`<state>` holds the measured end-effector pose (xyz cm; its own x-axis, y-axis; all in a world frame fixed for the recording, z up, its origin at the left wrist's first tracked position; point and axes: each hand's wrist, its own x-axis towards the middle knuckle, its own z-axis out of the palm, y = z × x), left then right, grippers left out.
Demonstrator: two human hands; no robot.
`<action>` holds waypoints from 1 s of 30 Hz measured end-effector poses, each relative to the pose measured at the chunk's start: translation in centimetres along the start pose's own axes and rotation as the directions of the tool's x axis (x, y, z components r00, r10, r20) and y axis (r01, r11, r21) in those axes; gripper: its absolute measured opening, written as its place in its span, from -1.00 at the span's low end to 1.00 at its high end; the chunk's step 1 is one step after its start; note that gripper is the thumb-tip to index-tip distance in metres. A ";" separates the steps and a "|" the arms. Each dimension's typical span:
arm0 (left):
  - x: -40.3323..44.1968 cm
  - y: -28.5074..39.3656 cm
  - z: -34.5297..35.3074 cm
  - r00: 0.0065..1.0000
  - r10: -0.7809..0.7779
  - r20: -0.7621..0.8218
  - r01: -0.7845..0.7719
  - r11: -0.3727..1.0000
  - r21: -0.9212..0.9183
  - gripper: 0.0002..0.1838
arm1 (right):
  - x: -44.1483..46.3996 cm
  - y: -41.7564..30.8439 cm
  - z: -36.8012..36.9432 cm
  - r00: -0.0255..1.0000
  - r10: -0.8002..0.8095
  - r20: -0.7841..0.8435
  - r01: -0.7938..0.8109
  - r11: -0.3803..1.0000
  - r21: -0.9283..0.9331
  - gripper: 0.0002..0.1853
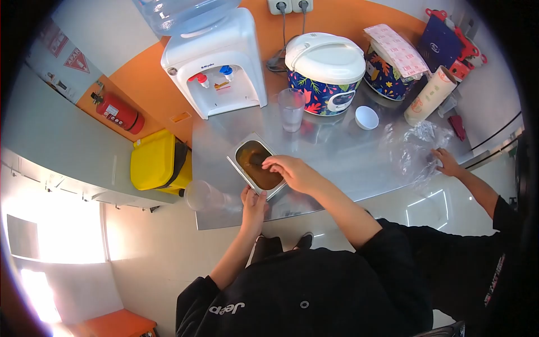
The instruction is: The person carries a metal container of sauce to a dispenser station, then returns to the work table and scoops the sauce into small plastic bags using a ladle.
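Note:
A rectangular metal food pan [231, 159] with brown liquid [263, 175] in it sits at the left part of the steel table. My left hand [254, 203] grips the pan's near corner, thumb at the rim. Over the pan's right side, my right hand [293, 172] has its fingers pinched together just above the liquid. A small dark shape shows in the liquid by the fingertips, and I cannot make out what they hold. A clear plastic container [205, 195] lies on its side just left of my left hand.
Behind the pan stand a water dispenser [216, 50], a tall clear cup [291, 115], a rice cooker [325, 70] and a white bowl [366, 118]. At right, a co-worker's hand [447, 163] touches clear plastic bags [412, 147] near a paper roll [432, 95]. The table's near edge [292, 217] is close.

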<state>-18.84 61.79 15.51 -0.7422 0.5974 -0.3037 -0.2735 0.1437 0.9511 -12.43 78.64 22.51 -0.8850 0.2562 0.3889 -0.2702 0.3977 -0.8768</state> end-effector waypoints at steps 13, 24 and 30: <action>1.5 0.8 -4.2 0.927 -0.113 0.358 0.205 0.951 -0.232 -0.67 | -1.4 -1.4 1.1 0.993 0.096 -0.069 -0.103 0.989 -0.108 -0.80; 4.1 1.8 -6.2 0.782 -0.236 0.576 0.328 0.943 -0.060 -0.68 | -3.5 -4.5 3.9 0.926 0.246 -0.286 -0.298 0.942 -0.154 -0.79; 3.7 2.2 -7.1 0.702 -0.280 0.654 0.348 0.937 0.028 -0.70 | -3.7 -4.8 8.7 0.885 0.263 -0.385 -0.343 0.926 -0.155 -0.78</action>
<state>-26.57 58.69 16.09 -0.0445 0.8955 -0.4428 -0.4972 0.3646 0.7873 -11.19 68.16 22.82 -0.7083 0.6702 0.2218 0.1119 0.4169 -0.9021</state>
